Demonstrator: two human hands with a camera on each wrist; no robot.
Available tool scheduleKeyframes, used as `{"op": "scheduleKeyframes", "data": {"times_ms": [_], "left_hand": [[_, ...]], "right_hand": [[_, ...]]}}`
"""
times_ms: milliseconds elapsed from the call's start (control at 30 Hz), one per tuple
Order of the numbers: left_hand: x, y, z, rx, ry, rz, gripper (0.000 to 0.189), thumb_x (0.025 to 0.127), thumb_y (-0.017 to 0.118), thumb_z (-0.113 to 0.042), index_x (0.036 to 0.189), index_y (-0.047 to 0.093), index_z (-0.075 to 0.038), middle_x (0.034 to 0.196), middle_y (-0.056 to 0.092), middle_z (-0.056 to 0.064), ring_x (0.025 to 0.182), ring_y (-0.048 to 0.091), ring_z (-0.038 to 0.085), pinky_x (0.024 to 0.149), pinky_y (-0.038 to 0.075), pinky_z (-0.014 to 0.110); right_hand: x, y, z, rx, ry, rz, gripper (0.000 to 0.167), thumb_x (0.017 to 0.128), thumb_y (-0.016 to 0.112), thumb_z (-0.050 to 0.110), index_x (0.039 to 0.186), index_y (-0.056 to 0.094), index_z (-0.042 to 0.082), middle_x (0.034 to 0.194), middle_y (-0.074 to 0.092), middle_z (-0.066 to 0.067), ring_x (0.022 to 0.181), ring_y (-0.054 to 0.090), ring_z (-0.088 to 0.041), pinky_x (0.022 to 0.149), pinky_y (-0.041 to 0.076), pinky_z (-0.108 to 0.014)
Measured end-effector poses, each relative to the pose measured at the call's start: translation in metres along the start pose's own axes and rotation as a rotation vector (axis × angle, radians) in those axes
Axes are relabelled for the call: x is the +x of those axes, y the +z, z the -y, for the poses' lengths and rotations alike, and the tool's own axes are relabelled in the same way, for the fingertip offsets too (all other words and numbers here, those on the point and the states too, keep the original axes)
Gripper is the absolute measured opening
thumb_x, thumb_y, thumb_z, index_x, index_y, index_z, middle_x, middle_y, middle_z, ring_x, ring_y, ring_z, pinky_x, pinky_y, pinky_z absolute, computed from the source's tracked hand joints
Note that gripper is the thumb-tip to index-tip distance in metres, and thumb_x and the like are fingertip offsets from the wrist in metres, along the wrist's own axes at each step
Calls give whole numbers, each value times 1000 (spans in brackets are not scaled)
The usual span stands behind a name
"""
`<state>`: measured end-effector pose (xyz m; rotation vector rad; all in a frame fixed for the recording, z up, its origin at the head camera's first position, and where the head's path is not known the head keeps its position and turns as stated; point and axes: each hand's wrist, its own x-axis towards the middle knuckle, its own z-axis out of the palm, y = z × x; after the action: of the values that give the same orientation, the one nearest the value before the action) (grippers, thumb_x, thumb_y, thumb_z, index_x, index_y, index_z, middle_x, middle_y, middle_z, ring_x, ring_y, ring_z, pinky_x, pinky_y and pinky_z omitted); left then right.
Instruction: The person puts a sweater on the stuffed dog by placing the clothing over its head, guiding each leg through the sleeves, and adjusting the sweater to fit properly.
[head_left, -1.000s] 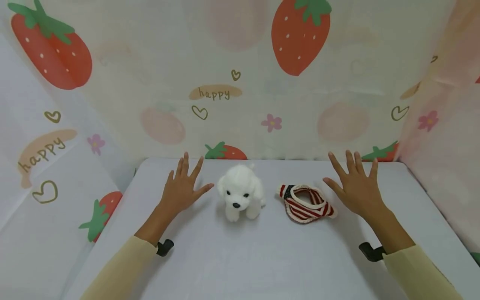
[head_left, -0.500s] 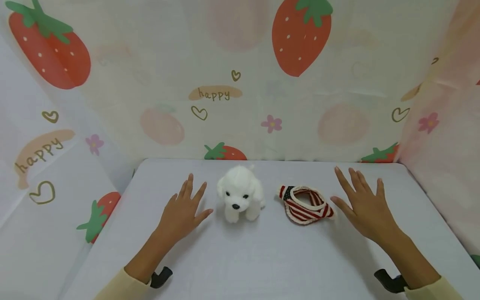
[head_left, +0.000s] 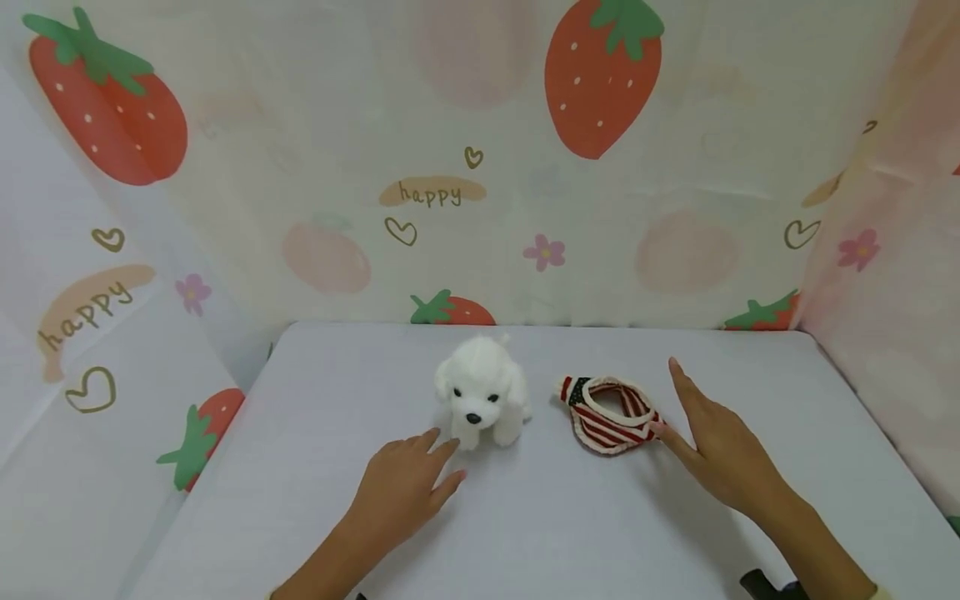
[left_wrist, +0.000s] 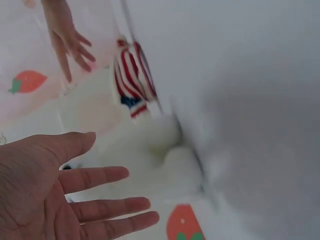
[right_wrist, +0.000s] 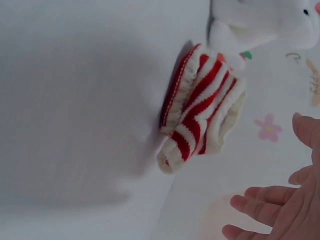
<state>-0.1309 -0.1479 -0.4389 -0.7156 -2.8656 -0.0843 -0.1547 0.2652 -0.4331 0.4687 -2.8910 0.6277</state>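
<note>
A white plush dog [head_left: 491, 375] with dark eyes and a black nose stands on the table, facing forward. To its right lies a small knitted toy sweater [head_left: 609, 435], striped red and white with a dark blue patch. My left hand [head_left: 397, 487] reaches to the dog's front paw, its fingertips overlapping the paw's edge in the head view. In the left wrist view its fingers are extended and hold nothing. Beside the sweater is my right hand [head_left: 723, 458], thumb tip right at the sweater's right end in the head view. Its fingers [right_wrist: 265, 212] are relaxed, with nothing in them.
The white tabletop [head_left: 525, 533] meets a cloth backdrop [head_left: 600, 217] printed with strawberries, hearts and flowers. Cloth also hangs on the left and right sides. A black wrist mount [head_left: 772, 586] sits under the right forearm.
My left hand has come down and rightward to the dog's front paw. My right hand has drawn nearer and lower, thumb now at the sweater. The dog and sweater have stayed in place.
</note>
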Motion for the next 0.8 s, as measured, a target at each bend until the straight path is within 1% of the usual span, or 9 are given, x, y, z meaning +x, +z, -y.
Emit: {"op": "scheduleKeyframes", "data": {"times_ms": [67,167,300,433,533,600,733,800], "left_hand": [[0,-1,-10,-28,45,-15,41,97,65,-45,125,71,-15,126,69,12,109,69,27,86,56,45],[4,-1,-21,-58,98,-33,38,97,66,-44,123,72,-17,127,69,9,109,70,23,83,57,43],[12,5,-34,-97,142,-37,37,99,65,-43,126,71,-20,128,68,7,106,70,21,80,58,41],[19,14,-49,-163,186,-38,39,99,64,-41,133,67,-21,131,66,8,108,70,22,81,58,39],[27,20,-60,-200,205,-14,42,101,62,-42,138,63,-23,137,63,8,114,67,21,82,58,37],[34,23,-67,-216,211,11,44,102,60,-43,141,60,-24,140,61,7,117,66,20,82,58,36],[49,30,-79,-250,198,72,47,104,56,-45,146,55,-25,146,56,8,124,62,20,84,57,37],[57,34,-83,-262,187,81,49,104,55,-46,148,53,-25,148,54,8,125,61,21,86,57,38]], "right_hand": [[-1,0,1,0,-3,-4,89,102,61,39,164,-1,24,161,31,-21,135,45,-49,105,37,-65],[-2,0,3,-10,-6,-8,86,102,62,37,165,5,21,160,34,-21,135,46,-48,104,39,-65],[-4,1,6,-13,-15,-10,78,102,63,37,163,21,14,157,40,-21,132,51,-46,101,43,-63],[-6,3,8,4,-23,1,63,102,62,34,155,40,7,152,46,-23,131,51,-46,100,43,-64],[-6,6,8,16,-8,5,55,103,62,32,149,49,5,149,48,-25,132,50,-48,100,42,-66],[-5,8,9,31,12,11,52,103,61,33,146,53,4,148,49,-25,132,49,-49,100,41,-67],[-2,13,10,37,46,17,50,103,61,33,143,57,4,147,49,-27,131,49,-50,100,41,-68],[-1,16,10,34,54,9,48,102,63,31,141,59,3,146,50,-28,130,50,-50,99,42,-68]]}}
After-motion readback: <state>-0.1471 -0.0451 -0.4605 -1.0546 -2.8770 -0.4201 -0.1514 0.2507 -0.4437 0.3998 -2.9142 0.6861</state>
